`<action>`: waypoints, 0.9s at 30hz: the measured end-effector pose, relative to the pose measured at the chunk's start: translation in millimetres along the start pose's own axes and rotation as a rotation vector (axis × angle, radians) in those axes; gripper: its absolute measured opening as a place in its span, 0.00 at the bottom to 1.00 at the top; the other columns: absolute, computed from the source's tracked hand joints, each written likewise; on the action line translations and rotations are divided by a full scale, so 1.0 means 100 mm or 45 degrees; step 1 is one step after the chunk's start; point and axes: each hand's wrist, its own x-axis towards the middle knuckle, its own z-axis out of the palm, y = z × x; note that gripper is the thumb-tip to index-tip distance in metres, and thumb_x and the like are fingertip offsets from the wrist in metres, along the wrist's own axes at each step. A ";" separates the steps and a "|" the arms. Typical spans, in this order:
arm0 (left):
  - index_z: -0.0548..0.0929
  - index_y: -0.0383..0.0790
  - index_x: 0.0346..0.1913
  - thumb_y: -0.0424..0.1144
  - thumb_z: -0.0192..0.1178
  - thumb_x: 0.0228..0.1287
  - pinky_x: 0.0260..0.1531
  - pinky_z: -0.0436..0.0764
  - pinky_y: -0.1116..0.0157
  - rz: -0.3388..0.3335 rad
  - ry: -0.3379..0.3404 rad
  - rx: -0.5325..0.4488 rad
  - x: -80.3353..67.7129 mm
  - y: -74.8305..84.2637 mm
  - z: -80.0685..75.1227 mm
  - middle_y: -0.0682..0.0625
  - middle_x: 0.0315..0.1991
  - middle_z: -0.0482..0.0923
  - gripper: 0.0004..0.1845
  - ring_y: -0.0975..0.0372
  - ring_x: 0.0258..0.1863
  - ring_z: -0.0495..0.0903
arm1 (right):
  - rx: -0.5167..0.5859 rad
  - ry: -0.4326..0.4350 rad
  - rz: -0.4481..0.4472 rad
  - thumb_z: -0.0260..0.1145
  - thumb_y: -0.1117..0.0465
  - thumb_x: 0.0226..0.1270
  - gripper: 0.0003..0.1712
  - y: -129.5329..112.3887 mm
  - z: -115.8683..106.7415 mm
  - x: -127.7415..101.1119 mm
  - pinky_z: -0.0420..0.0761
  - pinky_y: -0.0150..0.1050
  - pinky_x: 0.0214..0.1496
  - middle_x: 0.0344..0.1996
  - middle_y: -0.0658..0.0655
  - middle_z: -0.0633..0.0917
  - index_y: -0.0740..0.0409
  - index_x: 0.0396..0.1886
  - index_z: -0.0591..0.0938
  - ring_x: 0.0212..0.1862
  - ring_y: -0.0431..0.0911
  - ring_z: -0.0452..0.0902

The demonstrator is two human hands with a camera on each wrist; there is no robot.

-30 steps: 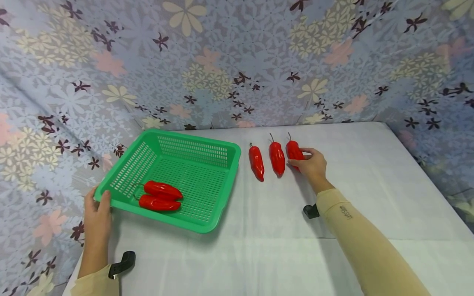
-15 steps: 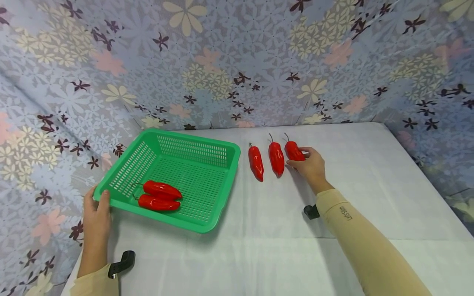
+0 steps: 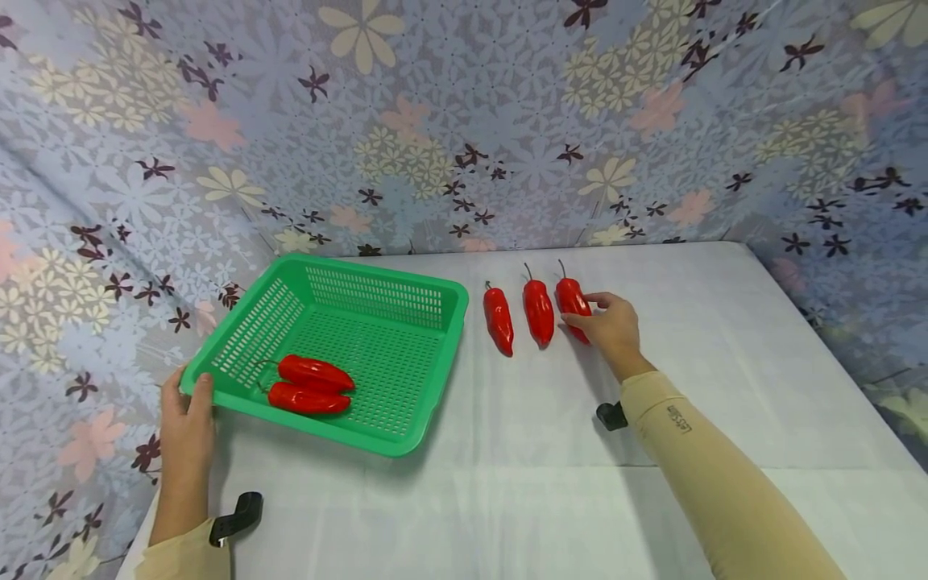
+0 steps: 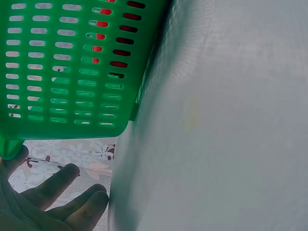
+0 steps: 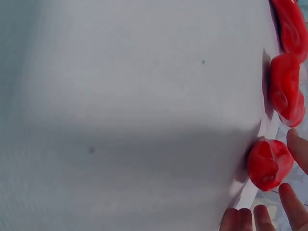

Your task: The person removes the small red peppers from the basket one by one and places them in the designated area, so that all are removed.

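From the head view my right hand (image 3: 612, 326) pinches the rightmost red pepper (image 3: 571, 298) on the bench (image 3: 551, 451) while my left hand (image 3: 187, 419) grips the green basket (image 3: 406, 439) corner; the right wrist view shows that pepper (image 5: 268, 163) glossy, probably light and slippery, best held mid-body.

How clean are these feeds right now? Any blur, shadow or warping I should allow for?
Head view: sharp and evenly lit, edges bowed by the wide lens, soft shadows beside the green slotted plastic basket and the right hand. Left wrist view: the white tablecloth is featureless, the left hand dim. Right wrist view: soft focus, the glossy red pepper by the fingers smeared, a broad shadow across the cloth.
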 end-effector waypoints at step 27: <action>0.53 0.56 0.80 0.63 0.42 0.76 0.70 0.46 0.39 -0.036 -0.023 -0.034 0.01 0.00 0.00 0.42 0.78 0.54 0.35 0.49 0.77 0.49 | 0.094 0.084 -0.243 0.78 0.48 0.59 0.50 -0.17 -0.07 -0.07 0.76 0.57 0.59 0.74 0.63 0.65 0.50 0.78 0.65 0.71 0.61 0.61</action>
